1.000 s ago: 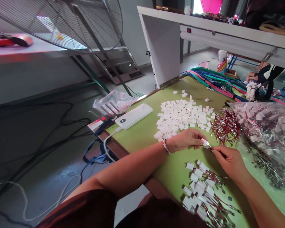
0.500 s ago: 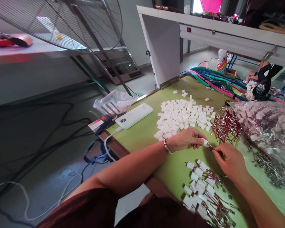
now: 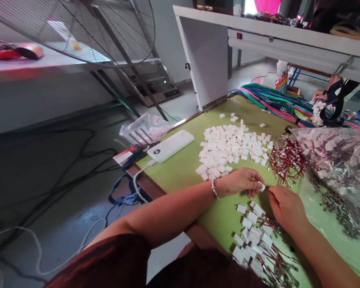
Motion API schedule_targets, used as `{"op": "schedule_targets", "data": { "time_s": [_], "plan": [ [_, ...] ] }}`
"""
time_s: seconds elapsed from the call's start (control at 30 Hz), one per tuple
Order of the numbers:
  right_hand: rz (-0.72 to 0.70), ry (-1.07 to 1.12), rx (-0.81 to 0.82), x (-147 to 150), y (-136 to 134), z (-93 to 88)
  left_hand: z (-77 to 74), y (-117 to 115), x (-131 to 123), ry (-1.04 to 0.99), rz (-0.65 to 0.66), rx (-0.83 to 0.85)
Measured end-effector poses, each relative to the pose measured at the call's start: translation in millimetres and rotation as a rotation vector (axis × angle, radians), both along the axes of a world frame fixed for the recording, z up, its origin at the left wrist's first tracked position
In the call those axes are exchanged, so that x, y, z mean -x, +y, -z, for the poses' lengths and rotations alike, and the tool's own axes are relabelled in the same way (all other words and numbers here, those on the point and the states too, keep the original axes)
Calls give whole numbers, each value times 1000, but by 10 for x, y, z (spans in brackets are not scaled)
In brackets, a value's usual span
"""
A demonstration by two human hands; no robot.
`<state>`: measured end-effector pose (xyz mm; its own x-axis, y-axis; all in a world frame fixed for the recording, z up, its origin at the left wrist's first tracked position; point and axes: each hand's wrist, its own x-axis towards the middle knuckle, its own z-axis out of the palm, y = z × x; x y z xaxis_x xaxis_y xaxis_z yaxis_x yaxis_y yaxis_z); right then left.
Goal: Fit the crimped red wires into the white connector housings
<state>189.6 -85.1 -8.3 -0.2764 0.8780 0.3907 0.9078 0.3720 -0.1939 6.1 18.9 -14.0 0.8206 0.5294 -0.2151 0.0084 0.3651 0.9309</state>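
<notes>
Between the thumb and fingers of my left hand (image 3: 243, 182) is a small white connector housing (image 3: 261, 186). My right hand (image 3: 285, 206) pinches a short dark-red wire (image 3: 267, 189) whose end meets the housing; how deep it sits inside is hidden. Behind my hands lies a heap of loose white housings (image 3: 225, 146). To its right is a pile of red wires with metal terminals (image 3: 287, 160). Nearer to me, below my hands, white housings with wires attached (image 3: 255, 236) lie in a loose heap.
A white power bank (image 3: 171, 146) with a cable lies at the table's left edge, by a clear plastic bag (image 3: 145, 127). On the right, a big plastic bag (image 3: 339, 160) holds more wired housings. Bundled coloured wires (image 3: 276, 102) stretch across the back. Another person's hand (image 3: 318, 95) shows beyond.
Both hands have drawn closer together and slightly lower. The wire's end now meets the housing, where a stretch of wire and terminal showed between them before.
</notes>
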Motion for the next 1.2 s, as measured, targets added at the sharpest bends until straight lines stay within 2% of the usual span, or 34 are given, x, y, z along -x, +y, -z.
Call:
{"op": "schedule_targets", "data": {
  "time_s": [0.13, 0.23, 0.27, 0.33, 0.4, 0.47, 0.53, 0.6, 0.67, 0.8, 1.0, 1.07, 1.2],
  "plan": [
    [-73, 84, 111, 2, -52, 62, 57, -14, -12, 31, 169, 19],
    [-90, 112, 113, -16, -55, 59, 12, -11, -8, 56, 233, -33],
    [-86, 125, 115, -20, -50, 54, -30, 0, 6, 79, 235, -108],
    [-69, 153, 132, -16, -45, 42, -140, 43, 60, 176, 180, -385],
    [-58, 165, 152, 11, -56, 35, -246, 114, 143, 359, -36, -793],
    [-73, 144, 185, 49, -84, 28, -301, 202, 227, 674, -317, -1080],
    [-100, 126, 212, 64, -112, 14, -287, 284, 283, 948, -368, -1227],
    [-90, 138, 198, 25, -113, -9, -224, 343, 298, 1081, -301, -1319],
    [-4, 133, 124, -65, -75, -31, -146, 379, 281, 1087, -251, -1368],
    [200, -29, 27, -228, 62, -15, -43, 403, 232, 945, -242, -1364],
    [203, -235, 128, -151, 158, 102, -30, 317, 173, 854, -178, -1473],
    [211, -169, 109, -138, 150, 102, -18, 286, 143, 856, -155, -1513],
    [198, 120, -11, -156, 114, 26, 29, 281, 92, 797, -107, -1529]
  ]
}}
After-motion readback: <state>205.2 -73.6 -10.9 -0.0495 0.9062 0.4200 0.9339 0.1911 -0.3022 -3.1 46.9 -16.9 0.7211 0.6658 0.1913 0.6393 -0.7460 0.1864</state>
